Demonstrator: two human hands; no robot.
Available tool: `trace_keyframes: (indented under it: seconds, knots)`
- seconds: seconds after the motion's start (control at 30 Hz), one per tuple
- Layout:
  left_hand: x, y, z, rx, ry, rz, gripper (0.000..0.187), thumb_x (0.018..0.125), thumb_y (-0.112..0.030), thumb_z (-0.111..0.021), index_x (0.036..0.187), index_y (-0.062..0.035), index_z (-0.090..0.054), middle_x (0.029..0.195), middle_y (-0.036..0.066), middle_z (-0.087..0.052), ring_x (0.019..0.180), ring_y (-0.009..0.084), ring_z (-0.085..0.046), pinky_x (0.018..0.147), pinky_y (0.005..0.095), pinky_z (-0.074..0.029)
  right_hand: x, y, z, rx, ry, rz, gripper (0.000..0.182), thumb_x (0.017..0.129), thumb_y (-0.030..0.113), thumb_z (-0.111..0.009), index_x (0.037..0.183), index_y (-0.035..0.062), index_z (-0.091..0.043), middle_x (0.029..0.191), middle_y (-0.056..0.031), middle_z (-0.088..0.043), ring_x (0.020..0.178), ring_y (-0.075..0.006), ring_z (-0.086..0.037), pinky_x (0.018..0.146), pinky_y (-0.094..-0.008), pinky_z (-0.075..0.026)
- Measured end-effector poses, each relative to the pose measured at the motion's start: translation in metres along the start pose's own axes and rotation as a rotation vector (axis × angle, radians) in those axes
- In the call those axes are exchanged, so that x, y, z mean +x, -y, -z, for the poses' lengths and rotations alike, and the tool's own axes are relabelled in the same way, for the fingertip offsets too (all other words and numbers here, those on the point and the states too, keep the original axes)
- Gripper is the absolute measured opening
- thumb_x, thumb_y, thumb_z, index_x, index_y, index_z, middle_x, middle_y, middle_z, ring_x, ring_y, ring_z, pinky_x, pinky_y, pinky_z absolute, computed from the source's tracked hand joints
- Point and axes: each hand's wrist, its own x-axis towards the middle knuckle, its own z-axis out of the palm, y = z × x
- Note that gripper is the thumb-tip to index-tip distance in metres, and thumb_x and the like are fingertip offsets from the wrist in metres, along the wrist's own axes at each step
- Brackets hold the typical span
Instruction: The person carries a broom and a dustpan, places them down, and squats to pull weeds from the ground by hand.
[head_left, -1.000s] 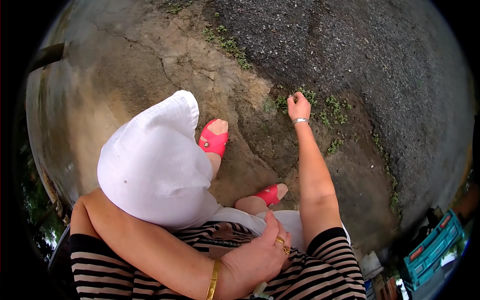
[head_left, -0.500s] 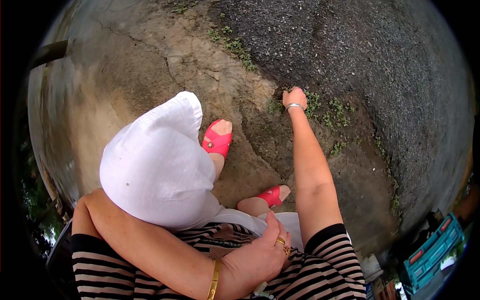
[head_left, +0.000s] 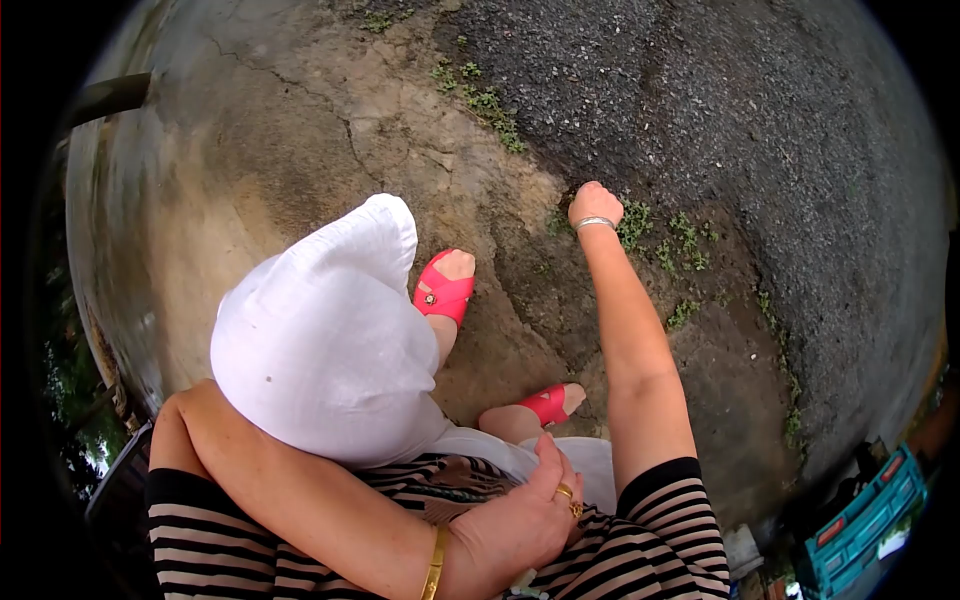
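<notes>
Nearest the camera, my left hand (head_left: 520,525) lies flat and relaxed against my striped top (head_left: 640,550), fingers loosely spread, gripping nothing. A gold bangle (head_left: 434,565) sits on that wrist, and rings show on two fingers. My left forearm wraps under my raised knee, covered in white trousers (head_left: 320,340), which fills the centre-left of the view.

Beyond the knee, both feet in red sandals (head_left: 445,290) rest on cracked, worn concrete ground (head_left: 300,150). The nearer sandal points up and to the right; the farther one points up the view.

Farther out, my right arm is stretched straight, its long axis running from my shoulder up the view, away from me. My right hand (head_left: 594,204) is down at ground level with a silver bracelet (head_left: 594,222) at the wrist. Its fingers are curled under and turned away from the camera, so I cannot tell whether it grips anything. It sits at the left end of a patch of small green weeds (head_left: 675,240), which grows in a strip along the seam between the concrete and the dark gravel asphalt (head_left: 750,110). That strip runs on down and to the right.

At the lower right edge, well apart, stands a teal plastic crate (head_left: 865,520).
</notes>
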Motion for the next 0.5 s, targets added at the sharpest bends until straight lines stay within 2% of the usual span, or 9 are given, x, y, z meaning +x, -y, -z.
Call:
trace_keyframes:
  seconds: [0.13, 0.43, 0.5]
  knots:
    - [0.0014, 0.0011, -0.0008, 0.004, 0.000, -0.019, 0.038, 0.084, -0.019, -0.040, 0.104, 0.0062, -0.060, 0.100, 0.024, -0.060, 0.094, 0.0396, -0.056, 0.087, 0.0548, -0.043, 0.0014, 0.0009, -0.0121, 0.067, -0.004, -0.099, 0.030, 0.087, 0.020, -0.047, 0.102, -0.0039, -0.058, 0.093, -0.0179, -0.068, 0.084, -0.0284, -0.068, 0.072, -0.0374, -0.054]
    - [0.0037, -0.0004, -0.0007, -0.003, -0.024, 0.001, 0.038, 0.085, -0.020, -0.039, 0.104, 0.0058, -0.059, 0.099, 0.023, -0.060, 0.094, 0.0392, -0.056, 0.089, 0.0541, -0.043, -0.0035, 0.0006, -0.0104, 0.076, -0.011, -0.042, 0.030, 0.089, 0.019, -0.045, 0.103, -0.0039, -0.058, 0.094, -0.0188, -0.068, 0.084, -0.0290, -0.068, 0.070, -0.0376, -0.053]
    - [0.0047, -0.0018, -0.0005, 0.001, -0.020, 0.002, 0.038, 0.085, -0.020, -0.039, 0.104, 0.0055, -0.059, 0.099, 0.023, -0.060, 0.094, 0.0389, -0.056, 0.089, 0.0543, -0.042, -0.0032, -0.0012, -0.0053, 0.113, 0.050, -0.066, 0.028, 0.089, 0.017, -0.046, 0.104, -0.0027, -0.059, 0.097, -0.0191, -0.067, 0.087, -0.0297, -0.067, 0.072, -0.0387, -0.053]
